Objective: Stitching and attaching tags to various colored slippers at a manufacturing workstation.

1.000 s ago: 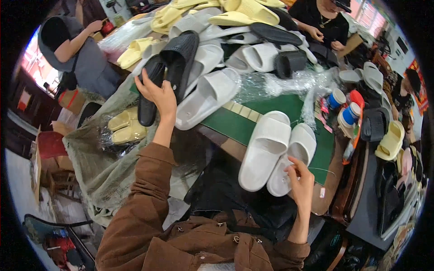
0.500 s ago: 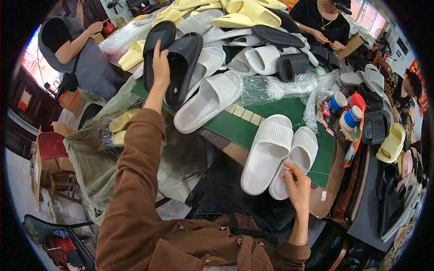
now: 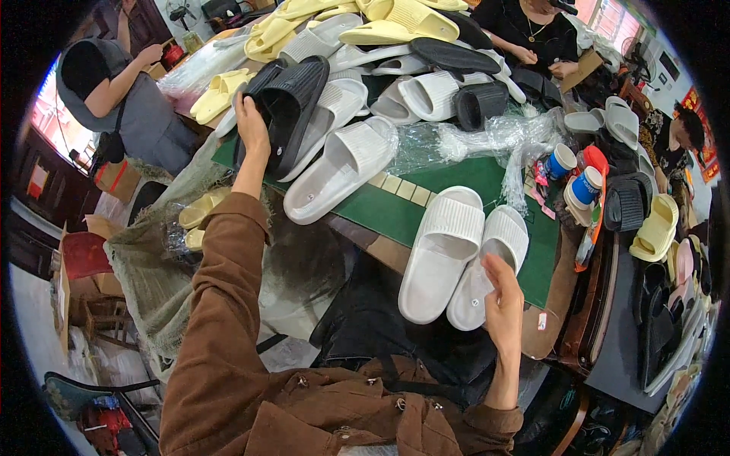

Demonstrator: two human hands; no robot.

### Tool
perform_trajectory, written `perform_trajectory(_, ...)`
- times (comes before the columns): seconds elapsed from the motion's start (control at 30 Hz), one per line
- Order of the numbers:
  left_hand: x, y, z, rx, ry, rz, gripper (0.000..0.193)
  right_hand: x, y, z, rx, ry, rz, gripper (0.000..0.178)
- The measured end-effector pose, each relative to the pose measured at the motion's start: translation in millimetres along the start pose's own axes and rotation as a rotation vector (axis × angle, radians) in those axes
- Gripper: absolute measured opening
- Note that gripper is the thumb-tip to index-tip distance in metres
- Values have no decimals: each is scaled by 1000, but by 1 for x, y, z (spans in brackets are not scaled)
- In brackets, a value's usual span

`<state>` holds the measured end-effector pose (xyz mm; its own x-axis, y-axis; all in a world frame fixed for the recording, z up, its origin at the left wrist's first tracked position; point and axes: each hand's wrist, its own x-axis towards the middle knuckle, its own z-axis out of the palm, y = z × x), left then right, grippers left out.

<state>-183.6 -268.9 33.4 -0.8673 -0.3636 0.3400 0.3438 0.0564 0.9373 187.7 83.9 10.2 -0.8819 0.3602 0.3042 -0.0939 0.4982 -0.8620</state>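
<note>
While your left hand [image 3: 255, 133] is against black ribbed plastic slippers [image 3: 296, 91], I cannot tell its grip; your right hand [image 3: 503, 300], fingers extended, seems empty near white ribbed plastic slippers [image 3: 454, 218] on the green table [image 3: 544, 262]. Better support the black ones evenly.

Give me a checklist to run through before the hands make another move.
1. Left hand at the black slippers: ok, against the outer one.
2. Left hand's grip firm: cannot tell.
3. White pair footbeds up: ok.
4. White pair wholly on green mat: not ok, heels reach past it.
5. Right hand touching the white pair: cannot tell.
6. Blue-and-white cups apart from white pair: ok.
</note>
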Motion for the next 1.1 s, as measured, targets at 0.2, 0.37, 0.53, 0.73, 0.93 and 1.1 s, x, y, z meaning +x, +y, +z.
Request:
perform_trajectory(0.2,1,-18,0,59,68,28,54,-1,4,-13,6,31,96,27)
perform_trajectory(0.37,-13,3,-4,160,253,196,44,-3,-3,-9,158,51,116,24)
perform_trajectory(0.53,-92,81,37,-59,-310,279,21,0,-48,-2,203,-63,93,25)
perform_trajectory(0.73,-221,109,69,-66,-1654,-319,36,-1,-77,11,-158,-310,-529,37)
perform_trajectory(0.93,-289,115,79,-403,-1821,-528,39,-25,-62,18,-49,-627,-440,37)
perform_trajectory(1.1,-275,108,89,-507,-1346,-700,34,-40,-53,9,133,-776,-215,37)
